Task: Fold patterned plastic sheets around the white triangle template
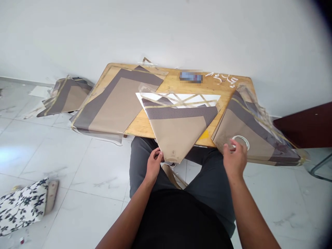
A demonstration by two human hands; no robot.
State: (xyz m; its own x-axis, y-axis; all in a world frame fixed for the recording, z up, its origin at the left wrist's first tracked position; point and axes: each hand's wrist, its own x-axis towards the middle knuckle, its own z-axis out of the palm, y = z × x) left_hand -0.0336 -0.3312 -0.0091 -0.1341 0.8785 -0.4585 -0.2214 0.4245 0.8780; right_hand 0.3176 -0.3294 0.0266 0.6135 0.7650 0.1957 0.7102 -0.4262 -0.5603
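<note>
Head view: step in hand seemingly a two-handed handling of a taupe-and-grey sheet (176,131) at the wooden table's (171,83) 6 o'clock edge, left hand (154,164) with fingers clamped beside its lowest tip. At 4 o'clock, right hand (234,160) with fingers together at a white ring (241,142) on a second sheet (249,138), contact unclear. In all, four sheets, with a third sheet (116,102) at 11 o'clock and a fourth sheet (64,98) on the floor at 10 o'clock, and one ring.
</note>
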